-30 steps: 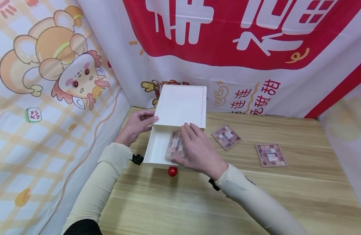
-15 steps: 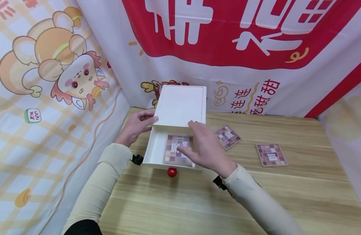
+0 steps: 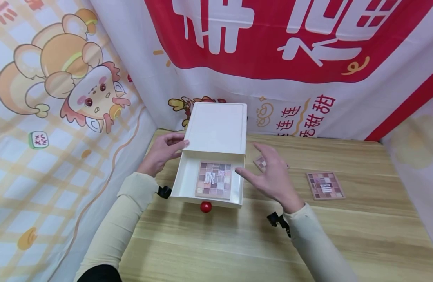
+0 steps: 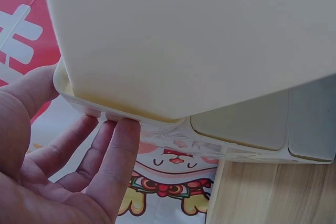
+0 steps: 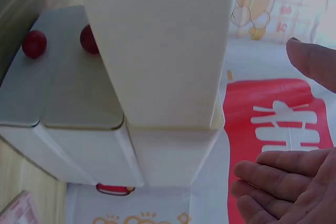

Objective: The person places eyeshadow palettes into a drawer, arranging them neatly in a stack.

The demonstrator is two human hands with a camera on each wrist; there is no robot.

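Observation:
A white drawer cabinet [image 3: 216, 127] stands against the back cloth, its top drawer [image 3: 188, 176] pulled out towards me. Inside that drawer lies an eyeshadow palette [image 3: 214, 182] with a pinkish checkered cover, flat on the bottom. My left hand [image 3: 161, 154] holds the cabinet's left side, thumb on the top edge; in the left wrist view its fingertips press the side just under the corner. My right hand [image 3: 274, 178] hovers right of the drawer, holding nothing, thumb and fingers spread apart. It partly covers a second palette [image 3: 260, 162] on the table.
Another palette [image 3: 325, 186] lies farther right on the wooden table [image 3: 202, 246]. A red knob [image 3: 206, 207] juts from the drawer front. Below, two closed drawers carry red knobs [image 5: 34, 44]. Printed cloth hangs at the left and back.
My right hand has let go of the palette in the drawer and moved out to the right. The palette, tilted in that hand before, now lies flat. The left hand stays put.

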